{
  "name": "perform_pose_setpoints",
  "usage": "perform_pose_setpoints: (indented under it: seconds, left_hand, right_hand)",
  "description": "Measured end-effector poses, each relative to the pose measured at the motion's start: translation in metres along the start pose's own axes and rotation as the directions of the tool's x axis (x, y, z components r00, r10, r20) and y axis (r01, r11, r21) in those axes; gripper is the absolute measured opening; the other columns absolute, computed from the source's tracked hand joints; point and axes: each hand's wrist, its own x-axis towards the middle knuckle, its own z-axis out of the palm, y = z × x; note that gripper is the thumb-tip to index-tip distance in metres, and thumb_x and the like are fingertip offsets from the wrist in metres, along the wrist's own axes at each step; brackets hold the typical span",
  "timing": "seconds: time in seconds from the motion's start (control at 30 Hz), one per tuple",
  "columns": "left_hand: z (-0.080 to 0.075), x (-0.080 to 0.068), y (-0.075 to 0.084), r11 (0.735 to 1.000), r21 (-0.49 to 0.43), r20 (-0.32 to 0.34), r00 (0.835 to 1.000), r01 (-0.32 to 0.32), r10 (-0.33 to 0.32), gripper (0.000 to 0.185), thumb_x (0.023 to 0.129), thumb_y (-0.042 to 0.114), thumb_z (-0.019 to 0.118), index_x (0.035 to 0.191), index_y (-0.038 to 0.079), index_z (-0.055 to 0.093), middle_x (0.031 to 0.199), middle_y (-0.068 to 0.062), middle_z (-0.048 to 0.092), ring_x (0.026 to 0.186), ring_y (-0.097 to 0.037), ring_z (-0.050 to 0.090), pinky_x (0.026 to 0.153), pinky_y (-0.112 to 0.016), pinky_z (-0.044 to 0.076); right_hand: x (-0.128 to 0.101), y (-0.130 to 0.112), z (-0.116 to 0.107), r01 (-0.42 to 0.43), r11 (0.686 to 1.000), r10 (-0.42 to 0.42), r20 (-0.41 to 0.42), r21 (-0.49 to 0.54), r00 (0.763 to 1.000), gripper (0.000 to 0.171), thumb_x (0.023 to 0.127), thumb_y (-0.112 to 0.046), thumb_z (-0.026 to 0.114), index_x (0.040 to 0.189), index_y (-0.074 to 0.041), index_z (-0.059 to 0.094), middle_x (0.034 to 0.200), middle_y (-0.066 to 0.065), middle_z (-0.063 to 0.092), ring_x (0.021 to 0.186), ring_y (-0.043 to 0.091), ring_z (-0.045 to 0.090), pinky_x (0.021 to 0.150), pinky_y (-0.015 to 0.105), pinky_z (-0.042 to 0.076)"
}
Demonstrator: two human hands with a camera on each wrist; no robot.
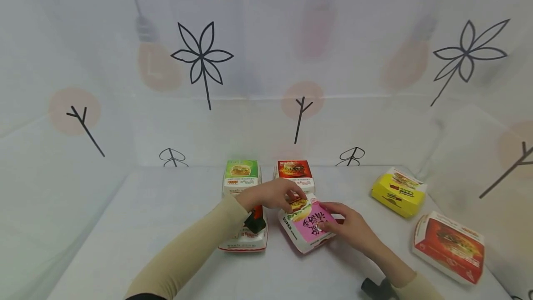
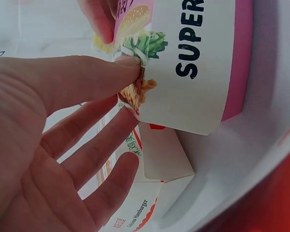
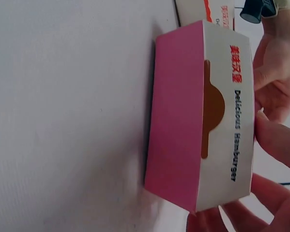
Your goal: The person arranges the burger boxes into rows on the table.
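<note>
A pink and white burger box (image 1: 309,224) lies on the white table (image 1: 166,226), turned at an angle. My left hand (image 1: 278,195) reaches over from the left and pinches its far lid corner between two fingertips (image 2: 128,65); the other fingers stay straight. On the box's right side, my right hand (image 1: 343,224) holds it, with fingers (image 3: 278,143) on the lid and along the edge. The right wrist view shows the box's (image 3: 203,121) pink side and its "Delicious Hamburger" flap. The left wrist view shows the box (image 2: 198,63) with "SUPER" printed on it.
A white and red box (image 1: 245,239) lies under my left forearm. A green box (image 1: 240,176) and a dark red box (image 1: 294,173) stand behind the hands. A yellow box (image 1: 398,191) and a red box (image 1: 449,247) sit at the right. Patterned cloth walls surround the table.
</note>
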Motion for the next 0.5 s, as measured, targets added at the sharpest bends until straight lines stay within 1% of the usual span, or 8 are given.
perform_pose_setpoints:
  seconds: [0.1, 0.2, 0.37, 0.5]
  left_hand:
    - [0.000, -0.001, 0.001, 1.000, -0.002, 0.004, 1.000, 0.012, -0.012, 0.043, 0.086, 0.008, 0.078, 0.124, 0.025, 0.068, 0.128, 0.006, 0.061, 0.113, -0.013, 0.060, 0.093, -0.029, 0.050]
    - [0.001, 0.000, 0.001, 1.000, 0.002, 0.015, 1.000, 0.013, -0.014, 0.045, 0.086, 0.009, 0.078, 0.125, 0.026, 0.067, 0.133, 0.007, 0.058, 0.117, -0.014, 0.058, 0.096, -0.032, 0.049]
    - [0.003, 0.001, 0.001, 0.999, 0.046, 0.046, 0.999, -0.025, 0.023, 0.049, 0.086, 0.009, 0.078, 0.131, 0.026, 0.065, 0.146, 0.011, 0.049, 0.124, -0.014, 0.054, 0.102, -0.031, 0.044]
    - [0.003, 0.001, 0.002, 0.996, 0.066, 0.074, 0.996, -0.057, 0.052, 0.053, 0.085, 0.011, 0.079, 0.134, 0.025, 0.063, 0.152, 0.010, 0.044, 0.129, -0.012, 0.051, 0.107, -0.031, 0.040]
  right_hand:
    - [0.001, 0.001, -0.004, 0.011, 1.000, -0.012, 0.024, 0.017, 1.000, 0.063, 0.084, -0.038, 0.079, 0.139, -0.015, 0.059, 0.144, 0.014, 0.052, 0.132, 0.038, 0.046, 0.099, 0.052, 0.048]
    - [0.002, 0.000, -0.007, 0.025, 0.999, -0.026, 0.042, 0.029, 0.999, 0.061, 0.085, -0.033, 0.079, 0.139, -0.013, 0.059, 0.144, 0.015, 0.052, 0.133, 0.040, 0.045, 0.100, 0.052, 0.047]
    - [0.004, 0.003, -0.009, 0.026, 0.998, -0.028, 0.055, 0.049, 0.998, 0.055, 0.087, -0.024, 0.077, 0.138, -0.012, 0.060, 0.143, 0.014, 0.054, 0.132, 0.039, 0.046, 0.100, 0.052, 0.047]
    - [0.008, 0.009, -0.011, 0.037, 0.996, -0.045, 0.086, 0.086, 0.995, 0.054, 0.088, -0.023, 0.077, 0.138, -0.012, 0.060, 0.142, 0.014, 0.055, 0.130, 0.038, 0.049, 0.100, 0.052, 0.047]
